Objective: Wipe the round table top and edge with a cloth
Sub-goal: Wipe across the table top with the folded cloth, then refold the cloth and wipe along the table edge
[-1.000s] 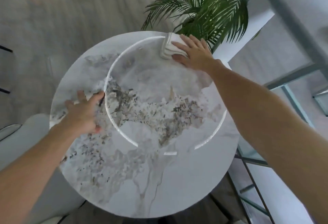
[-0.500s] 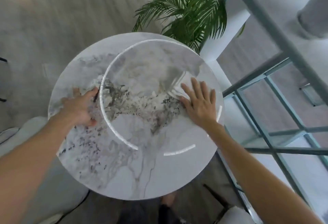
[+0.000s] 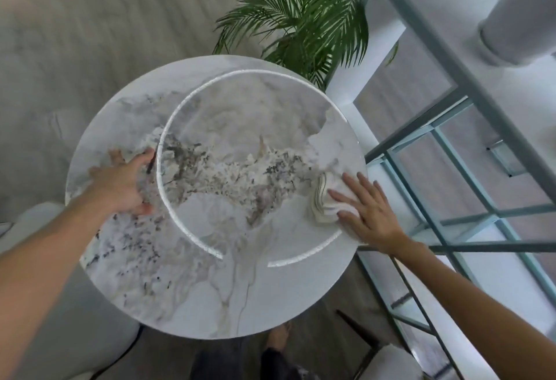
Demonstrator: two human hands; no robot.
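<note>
The round marble table top [image 3: 210,289] fills the middle of the head view, white with grey and brown veining and a bright ring reflection. A folded white cloth [image 3: 323,199] lies near the table's right edge. My right hand [image 3: 365,212] presses flat on the cloth, fingers spread and pointing left; the hand covers the cloth's right part. My left hand [image 3: 123,182] rests on the left side of the top, fingers spread, holding nothing.
A green palm plant [image 3: 304,15] stands behind the table's far right edge. A metal-framed glass shelf unit [image 3: 451,199] stands close against the right side. A pale chair seat [image 3: 39,229] is at the left. My foot [image 3: 278,336] shows under the near edge.
My right hand slid the cloth from the far edge by the plant, across the middle, to the right edge. The left hand stayed in place on the left side.
</note>
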